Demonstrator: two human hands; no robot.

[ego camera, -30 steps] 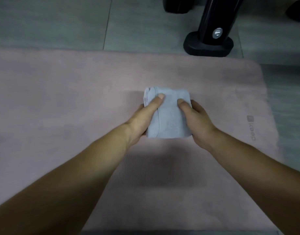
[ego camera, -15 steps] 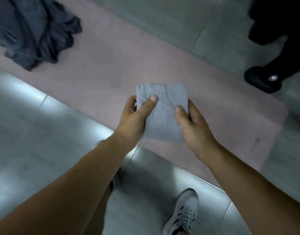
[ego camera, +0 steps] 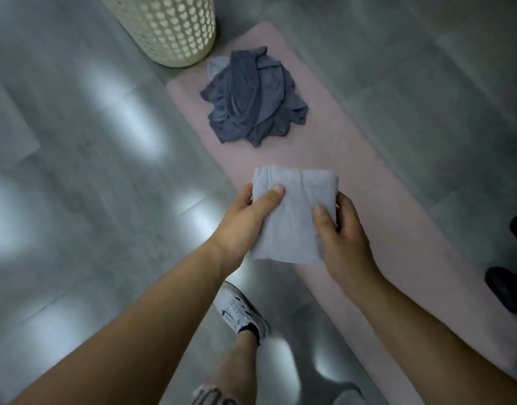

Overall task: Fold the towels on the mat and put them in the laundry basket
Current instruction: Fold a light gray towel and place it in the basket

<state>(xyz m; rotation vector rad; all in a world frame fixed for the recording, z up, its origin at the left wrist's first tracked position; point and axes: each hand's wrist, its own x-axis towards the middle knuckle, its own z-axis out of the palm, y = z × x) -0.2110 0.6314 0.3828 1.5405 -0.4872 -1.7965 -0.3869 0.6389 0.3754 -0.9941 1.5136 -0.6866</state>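
I have the folded towel [ego camera: 295,211] up off the mat [ego camera: 397,206], carried flat between both hands. My left hand [ego camera: 245,226] pinches its left edge, thumb laid across the top and the fingers curled underneath. My right hand [ego camera: 343,244] does the same on the right edge, thumb on top, with most of its fingers hidden below the cloth. I hold it from two sides like this so the layers stay stacked; gripped by one corner, I think the folds would sag open on the way.

The towel hangs over the near edge of the mat, partly over the grey floor [ego camera: 76,200] where my shoe [ego camera: 239,311] stands. The laundry basket [ego camera: 169,27] is ahead and to the left, standing on the floor just off the far corner of the mat — only its pale, perforated wall shows, so I cannot say what is inside. Between me and it lies a heap of dark towels [ego camera: 256,95], crumpled and unfolded, with a lighter bit of cloth peeking out at its far edge.

So this towel looks finished and ready to go in, while the heap is work not yet done. The next move, as I judge it, is a reach over or past that heap, keeping the bundle level until it is above the rim.
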